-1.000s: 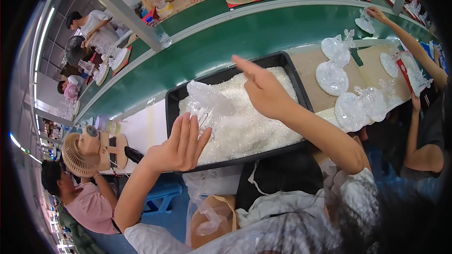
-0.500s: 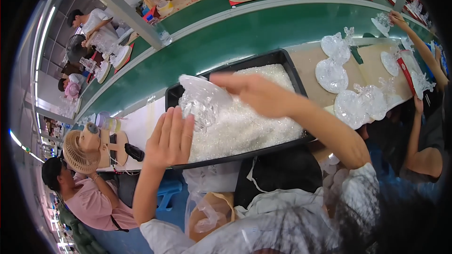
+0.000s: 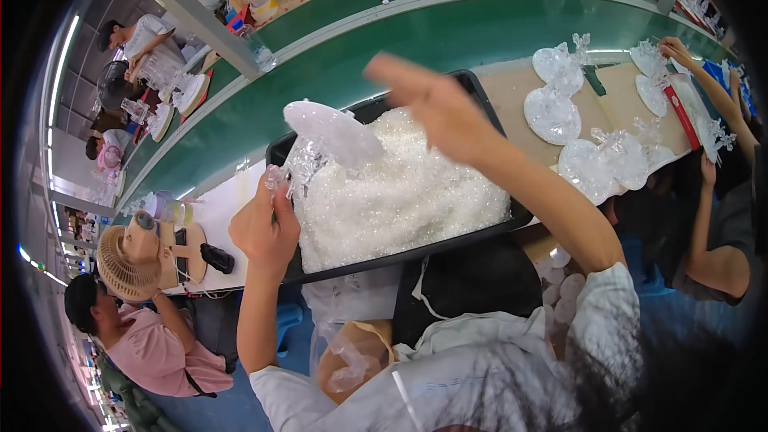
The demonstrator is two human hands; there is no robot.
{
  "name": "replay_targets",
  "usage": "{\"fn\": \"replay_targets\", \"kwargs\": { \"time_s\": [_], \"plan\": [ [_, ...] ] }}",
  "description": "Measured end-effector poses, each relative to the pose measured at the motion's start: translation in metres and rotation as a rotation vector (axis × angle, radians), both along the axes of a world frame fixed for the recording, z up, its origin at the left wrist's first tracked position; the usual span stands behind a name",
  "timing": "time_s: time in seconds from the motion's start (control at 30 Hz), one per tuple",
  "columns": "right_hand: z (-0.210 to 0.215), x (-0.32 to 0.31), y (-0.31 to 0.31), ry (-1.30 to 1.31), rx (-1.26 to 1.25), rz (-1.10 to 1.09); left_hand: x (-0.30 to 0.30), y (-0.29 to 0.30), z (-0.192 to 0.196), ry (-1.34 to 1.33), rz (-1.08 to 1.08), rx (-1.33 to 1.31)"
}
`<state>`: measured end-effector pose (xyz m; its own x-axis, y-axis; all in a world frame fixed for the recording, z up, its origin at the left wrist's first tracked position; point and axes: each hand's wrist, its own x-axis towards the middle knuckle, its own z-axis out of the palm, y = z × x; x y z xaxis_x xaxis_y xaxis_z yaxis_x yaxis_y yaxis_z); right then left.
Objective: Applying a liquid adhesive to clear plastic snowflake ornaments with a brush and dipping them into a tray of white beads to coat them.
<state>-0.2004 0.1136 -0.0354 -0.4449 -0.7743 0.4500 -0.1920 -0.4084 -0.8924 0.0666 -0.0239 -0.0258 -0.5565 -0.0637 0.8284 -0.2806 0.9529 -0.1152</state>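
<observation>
My left hand [image 3: 266, 228] grips a clear plastic ornament [image 3: 332, 130] by its small figured end. The ornament is tilted on its side, its round white base pointing up and away from me. Below it, a heap of sparkling white glitter granules [image 3: 416, 212] fills the black tray [image 3: 408, 262]. My right hand [image 3: 444, 116] is in the air over the tray's far right part, apart from the ornament. Its fingers reach out to the left, blurred by motion, and nothing shows in them.
Several finished-looking clear ornaments [image 3: 552, 116] lie on brown board to the right, near a co-worker's arms [image 3: 716, 92]. Beyond the tray runs a green conveyor belt [image 3: 344, 72]. A beige fan [image 3: 128, 260] stands at the left, by a person in pink.
My right hand has come off the ornament's base and moved up and away. My left hand, earlier flat-fingered beside the ornament, is now closed on its figured end. The base has turned upward.
</observation>
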Motion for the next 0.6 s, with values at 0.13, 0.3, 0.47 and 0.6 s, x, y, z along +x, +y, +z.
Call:
{"fn": "replay_targets", "kwargs": {
  "time_s": [0.13,0.3,0.47,0.6],
  "plan": [
    [-0.005,0.017,0.004,0.085,0.007,0.417,0.001,0.001,-0.001,0.059,-0.002,-0.022],
    [0.002,0.010,-0.002,-0.025,-0.076,0.105,0.002,0.002,-0.010,0.077,0.064,0.161],
    [-0.007,0.041,0.017,0.122,0.060,0.457,0.009,0.000,-0.012,0.029,0.057,0.141],
    [0.006,0.023,0.013,0.168,0.116,0.172,0.000,0.011,0.008,0.004,0.025,-0.136]
  ]
}}
